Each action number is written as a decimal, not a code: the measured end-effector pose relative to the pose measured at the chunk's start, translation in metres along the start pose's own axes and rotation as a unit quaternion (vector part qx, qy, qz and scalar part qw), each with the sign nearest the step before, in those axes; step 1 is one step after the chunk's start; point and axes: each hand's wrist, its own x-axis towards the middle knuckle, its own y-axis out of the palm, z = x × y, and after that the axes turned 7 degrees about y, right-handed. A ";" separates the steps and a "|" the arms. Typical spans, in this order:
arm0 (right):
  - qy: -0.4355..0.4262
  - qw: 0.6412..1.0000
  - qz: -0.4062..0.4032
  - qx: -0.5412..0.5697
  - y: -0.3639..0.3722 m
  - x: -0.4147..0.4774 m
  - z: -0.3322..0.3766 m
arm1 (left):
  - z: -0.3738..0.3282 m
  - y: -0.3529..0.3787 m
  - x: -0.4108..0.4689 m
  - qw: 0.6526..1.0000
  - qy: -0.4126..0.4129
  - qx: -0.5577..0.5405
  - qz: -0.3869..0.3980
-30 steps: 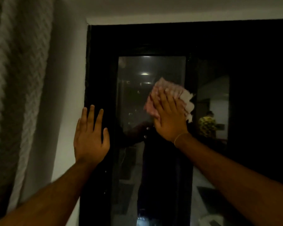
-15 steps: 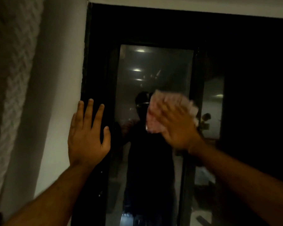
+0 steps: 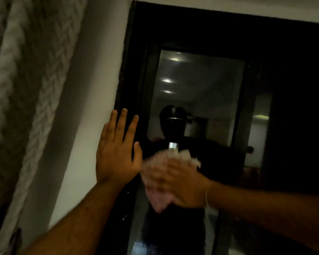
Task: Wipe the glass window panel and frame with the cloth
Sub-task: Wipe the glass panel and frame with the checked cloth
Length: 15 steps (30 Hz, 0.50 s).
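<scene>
A narrow glass panel (image 3: 195, 92) sits in a dark window frame (image 3: 136, 80), reflecting ceiling lights and a dark figure. My right hand (image 3: 184, 184) presses a pale pink cloth (image 3: 155, 197) flat against the lower part of the glass; both are blurred by motion. My left hand (image 3: 118, 153) lies flat with fingers spread on the frame's left edge, where it meets the wall, and holds nothing.
A white wall strip (image 3: 92, 107) runs left of the frame, with a pale textured curtain (image 3: 26, 80) hanging further left. Right of the panel the window is dark, with a second glass strip (image 3: 258, 135) showing dim reflections.
My right hand has swept the cloth down and to the left across the glass, ending close to my left hand. The left hand has stayed on the frame. The view has tilted.
</scene>
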 end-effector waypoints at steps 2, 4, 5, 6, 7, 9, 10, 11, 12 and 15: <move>-0.063 0.995 0.071 0.013 0.027 -0.031 0.030 | 0.000 0.000 -0.001 1.000 0.004 -0.006 0.000; -0.086 0.993 0.080 0.024 0.032 -0.034 0.031 | 0.000 -0.001 -0.001 1.000 0.004 -0.007 -0.003; -0.093 0.992 0.078 0.017 0.028 -0.027 0.026 | 0.001 -0.001 -0.001 1.000 0.005 -0.006 -0.002; -0.093 0.993 0.069 0.012 0.021 -0.015 0.016 | 0.001 -0.001 0.000 1.000 0.007 -0.007 -0.002; -0.080 0.996 0.048 0.006 0.010 -0.001 0.004 | 0.001 -0.001 0.000 1.000 0.009 -0.008 -0.001; -0.022 1.000 -0.014 -0.015 -0.017 0.038 -0.027 | 0.002 -0.003 0.001 1.000 0.009 -0.008 -0.001; 0.013 0.999 -0.036 -0.029 -0.034 0.058 -0.048 | 0.001 -0.003 0.001 1.000 0.008 -0.010 -0.003; 0.048 0.997 -0.046 -0.041 -0.052 0.077 -0.069 | 0.001 -0.004 0.001 1.000 0.006 -0.012 -0.004; 0.077 0.995 -0.045 -0.055 -0.070 0.094 -0.091 | 0.000 -0.004 0.001 1.000 0.006 -0.012 -0.004; 0.152 0.981 -0.067 -0.103 -0.114 0.124 -0.154 | -0.001 -0.004 0.002 1.000 0.009 -0.006 -0.004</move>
